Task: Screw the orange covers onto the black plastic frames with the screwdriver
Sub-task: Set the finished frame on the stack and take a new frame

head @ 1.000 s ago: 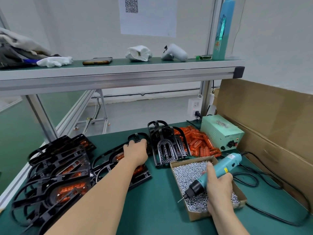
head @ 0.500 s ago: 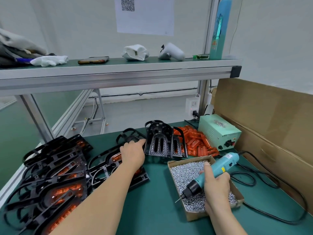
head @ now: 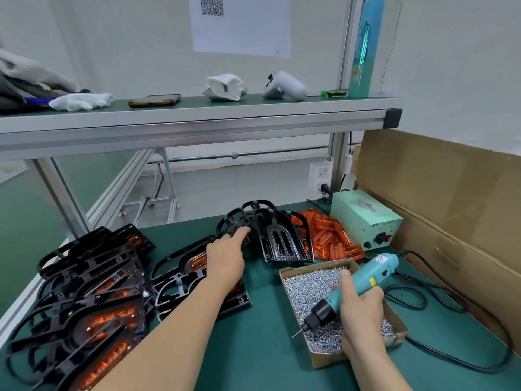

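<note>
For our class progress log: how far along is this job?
Done: the covered frames piled on the left. In hand: the right hand holds the screwdriver over the screw box; the left hand reaches for bare frames. Left: those frames and the loose covers.

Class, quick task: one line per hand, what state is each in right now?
Left hand: open, fingers stretched onto the black frames.
Right hand: closed around the teal screwdriver, holding it above the screw box.

left hand (head: 225,258) outstretched, fingers straight | right hand (head: 359,306) gripping screwdriver (head: 369,277)
</note>
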Demonstrator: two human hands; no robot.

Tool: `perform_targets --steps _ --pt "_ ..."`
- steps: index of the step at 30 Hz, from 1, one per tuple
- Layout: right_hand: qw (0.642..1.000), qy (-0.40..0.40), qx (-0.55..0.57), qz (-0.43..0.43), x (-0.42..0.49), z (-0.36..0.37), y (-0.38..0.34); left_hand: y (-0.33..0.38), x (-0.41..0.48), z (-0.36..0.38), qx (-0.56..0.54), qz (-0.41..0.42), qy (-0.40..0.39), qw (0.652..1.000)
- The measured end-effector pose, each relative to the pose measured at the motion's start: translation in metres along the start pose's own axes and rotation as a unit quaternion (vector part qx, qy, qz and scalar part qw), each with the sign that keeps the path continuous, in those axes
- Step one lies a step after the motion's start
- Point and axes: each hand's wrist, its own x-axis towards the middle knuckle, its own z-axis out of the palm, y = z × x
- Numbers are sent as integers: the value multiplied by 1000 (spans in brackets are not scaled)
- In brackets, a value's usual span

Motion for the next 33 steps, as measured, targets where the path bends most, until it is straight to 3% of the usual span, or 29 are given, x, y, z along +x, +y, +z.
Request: perform_targets --steps 5,8,15,24,33 --pt "1000 -6 6 3 0 0 1 1 -3 -4 -68 -15 11 998" --pt "1000 -10 10 6 0 0 1 0 1 -9 -189 -66 11 980" --pt "1000 -5 2 1 0 0 3 -4 9 -19 -453 -195 60 868" --pt "1000 -1 0 1 1 -1 3 -30 5 -58 -526 -256 141 799" --pt "998 34 -37 -38 -7 -3 0 -50 -35 -91 -564 -236 88 786"
